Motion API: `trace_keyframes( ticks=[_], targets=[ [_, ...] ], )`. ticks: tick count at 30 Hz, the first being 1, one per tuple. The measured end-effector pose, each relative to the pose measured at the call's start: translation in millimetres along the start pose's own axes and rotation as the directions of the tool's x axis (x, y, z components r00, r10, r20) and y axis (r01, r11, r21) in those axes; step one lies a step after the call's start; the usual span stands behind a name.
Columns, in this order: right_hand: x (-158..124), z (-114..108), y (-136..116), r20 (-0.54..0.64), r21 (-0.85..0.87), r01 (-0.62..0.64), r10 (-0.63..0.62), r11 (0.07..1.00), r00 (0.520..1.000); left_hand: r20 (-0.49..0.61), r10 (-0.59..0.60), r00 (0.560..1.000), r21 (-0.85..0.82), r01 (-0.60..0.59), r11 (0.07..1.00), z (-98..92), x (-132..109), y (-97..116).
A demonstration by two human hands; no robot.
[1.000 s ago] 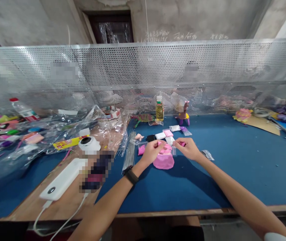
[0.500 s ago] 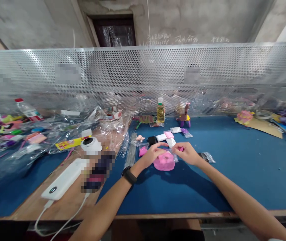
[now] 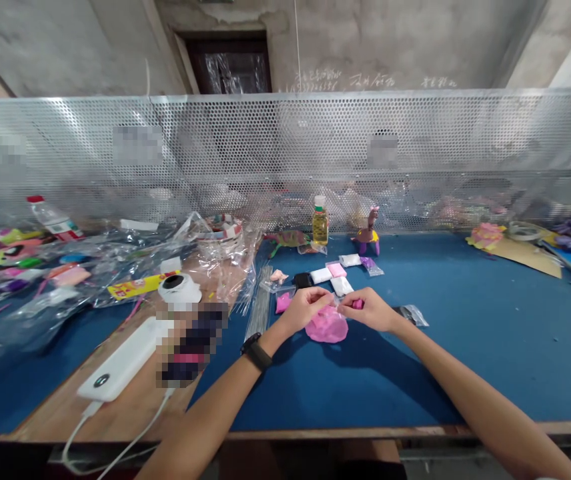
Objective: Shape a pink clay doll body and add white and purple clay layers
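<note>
A round pink clay piece (image 3: 326,327) lies on the blue table surface below both hands. My left hand (image 3: 310,305) is closed, its fingertips pinched at the upper edge of the clay, on something too small to make out. My right hand (image 3: 365,308) is closed around a small packet of darker pink clay (image 3: 358,304), its fingertips close to my left fingertips. Just beyond the hands lie white packets (image 3: 341,287), a light pink packet (image 3: 336,269), a black packet (image 3: 302,280) and a purple one (image 3: 371,265). A bright pink packet (image 3: 283,303) rests beside my left hand.
Left of my left arm are thin wires (image 3: 259,307), a white camera (image 3: 180,291), a power bank (image 3: 124,360) with cables, and plastic bags. A bottle of yellow liquid (image 3: 320,221) and clay figures (image 3: 367,235) stand near the mesh panel (image 3: 340,133).
My left hand's raised fingers have closed into a pinch. My right hand has moved slightly left, so the fingertips of both hands are nearer each other above the pink clay.
</note>
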State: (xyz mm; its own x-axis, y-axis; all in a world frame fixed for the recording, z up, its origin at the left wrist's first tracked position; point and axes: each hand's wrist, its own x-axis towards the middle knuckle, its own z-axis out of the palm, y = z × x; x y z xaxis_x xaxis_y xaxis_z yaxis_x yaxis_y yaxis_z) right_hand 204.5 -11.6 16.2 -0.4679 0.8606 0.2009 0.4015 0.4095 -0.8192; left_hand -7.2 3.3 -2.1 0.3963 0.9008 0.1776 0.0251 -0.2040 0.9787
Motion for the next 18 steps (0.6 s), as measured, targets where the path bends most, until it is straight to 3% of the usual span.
trace_keyframes(
  ticks=[12, 18],
  targets=[
    [0.5, 3.3, 1.7, -0.036, -0.029, 0.010, -0.011, 1.000, 0.999, -0.008, 0.073, 0.997, 0.116, -0.071, 0.991, 1.8, -4.4, 7.1],
    [-1.3, 3.1, -5.5, -0.051, -0.087, 0.067, -0.072, 0.994, 0.996, 0.059, 0.094, 0.994, 0.157, -0.102, 0.982, 3.5, -5.9, 7.0]
  ],
)
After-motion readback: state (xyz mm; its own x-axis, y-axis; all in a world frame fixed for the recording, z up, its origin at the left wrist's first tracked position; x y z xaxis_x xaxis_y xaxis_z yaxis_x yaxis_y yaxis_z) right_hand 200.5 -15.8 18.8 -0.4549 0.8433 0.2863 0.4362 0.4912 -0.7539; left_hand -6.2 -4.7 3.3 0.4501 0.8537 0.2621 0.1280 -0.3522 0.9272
